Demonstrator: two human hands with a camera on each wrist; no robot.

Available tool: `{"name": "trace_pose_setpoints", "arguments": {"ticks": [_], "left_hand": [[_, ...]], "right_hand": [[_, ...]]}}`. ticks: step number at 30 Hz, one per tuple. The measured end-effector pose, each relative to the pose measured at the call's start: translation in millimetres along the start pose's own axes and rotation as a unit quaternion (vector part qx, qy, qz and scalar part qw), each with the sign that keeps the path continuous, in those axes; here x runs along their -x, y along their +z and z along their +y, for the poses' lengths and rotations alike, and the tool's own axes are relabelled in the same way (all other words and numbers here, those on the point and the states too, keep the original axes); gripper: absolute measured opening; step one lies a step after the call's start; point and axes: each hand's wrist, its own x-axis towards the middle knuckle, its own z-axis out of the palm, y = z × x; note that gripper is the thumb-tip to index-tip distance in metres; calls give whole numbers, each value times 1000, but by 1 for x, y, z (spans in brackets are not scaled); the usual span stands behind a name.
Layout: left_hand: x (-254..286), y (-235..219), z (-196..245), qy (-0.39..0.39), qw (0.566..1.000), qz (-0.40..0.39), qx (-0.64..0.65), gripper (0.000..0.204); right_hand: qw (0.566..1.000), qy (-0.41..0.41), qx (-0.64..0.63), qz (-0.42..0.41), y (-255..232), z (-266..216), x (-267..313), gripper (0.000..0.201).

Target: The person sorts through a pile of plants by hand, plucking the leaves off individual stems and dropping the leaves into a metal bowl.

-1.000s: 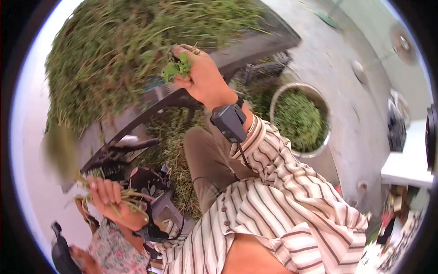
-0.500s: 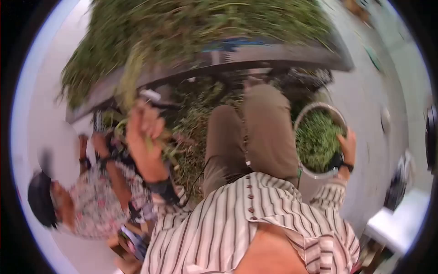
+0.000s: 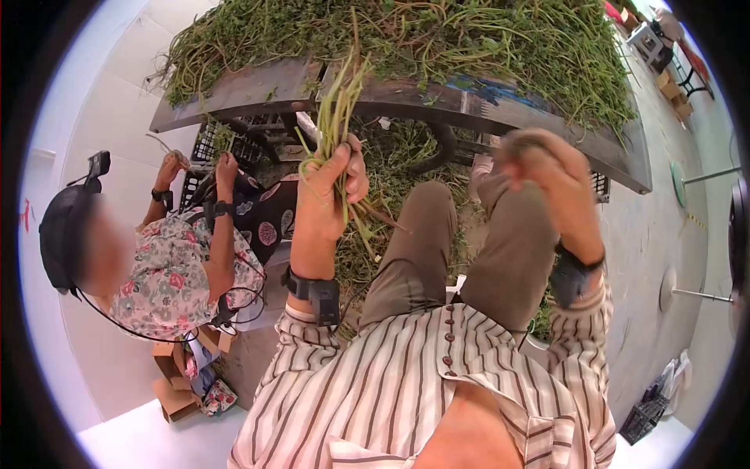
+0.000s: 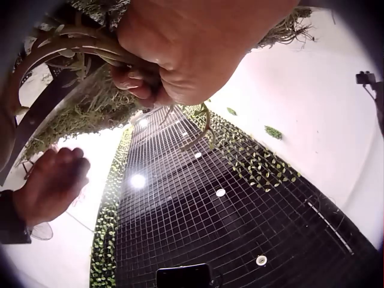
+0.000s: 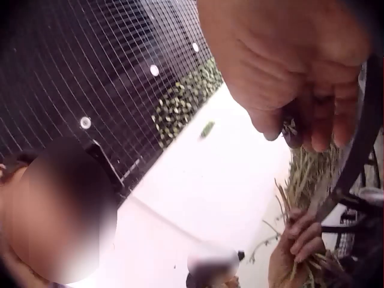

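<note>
In the head view my left hand (image 3: 326,199) grips a small bunch of long green stems (image 3: 340,109), upright in front of the table edge; the cut ends poke out below the fist. The left wrist view shows the same stems (image 4: 78,45) bending out of the curled fingers. My right hand (image 3: 553,176), blurred, hovers above the right knee, apart from the bunch. Its fingers hang loosely bent in the right wrist view, with something small and dark (image 5: 292,129) by the thumb. A large heap of leafy stems (image 3: 406,47) covers the table (image 3: 234,84).
At left sits another person in a floral shirt (image 3: 187,273), handling a stem. Plant scraps (image 3: 391,156) lie on the floor under the table. A basin's greens (image 3: 541,322) show partly behind my right sleeve. Cardboard boxes (image 3: 176,399) stand at lower left, a dark crate (image 3: 644,414) at lower right.
My right hand went from the heap, holding a leafy sprig, to the basin, then up above the knee with no sprig visible. My left hand has risen with the stems. The view has turned.
</note>
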Motion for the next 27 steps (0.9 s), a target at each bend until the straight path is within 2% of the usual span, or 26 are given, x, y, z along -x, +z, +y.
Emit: {"name": "trace_pose_setpoints", "arguments": {"ticks": [1,3,5,6,8,9,10,11,15,17,18,22,23,24,27], "left_hand": [[3,3,1,-4,1000,17,-13,20],[6,4,1,4,998,38,-44,20],[5,1,0,5,988,90,-122,22],[5,2,-3,11,988,91,-122,22],[4,4,-7,75,960,133,-236,23],[2,3,-6,67,960,132,-237,19],[1,-1,-7,68,959,136,-237,19],[1,-6,-10,46,964,119,-234,19],[-1,-4,-21,-1,969,83,-232,21],[-4,-1,-23,-10,973,72,-217,20],[-5,-1,-22,-22,974,90,-209,22],[-6,4,-17,-24,976,150,-158,33],[-7,4,-17,-24,975,163,-149,36],[-7,3,-16,-24,975,166,-149,36],[-7,0,-14,-17,980,157,-119,38]], "right_hand": [[998,7,0,-63,21,-4,-16,29],[970,-44,130,-200,45,11,-53,39],[953,-98,171,-229,72,33,-75,47],[948,-147,166,-229,87,48,-83,53],[946,-158,74,-272,109,54,-86,48],[945,-160,74,-277,114,52,-87,48],[956,-57,-31,-285,116,50,-87,42],[947,50,-136,-286,118,49,-87,36],[937,117,-207,-255,118,55,-91,24],[934,142,-236,-228,120,62,-93,25],[927,165,-264,-208,121,63,-94,27],[912,192,-306,-195,124,58,-93,25],[921,173,-310,-160,127,59,-93,24],[929,153,-313,-123,130,60,-93,24],[927,159,-319,-116,134,67,-94,23]]}}
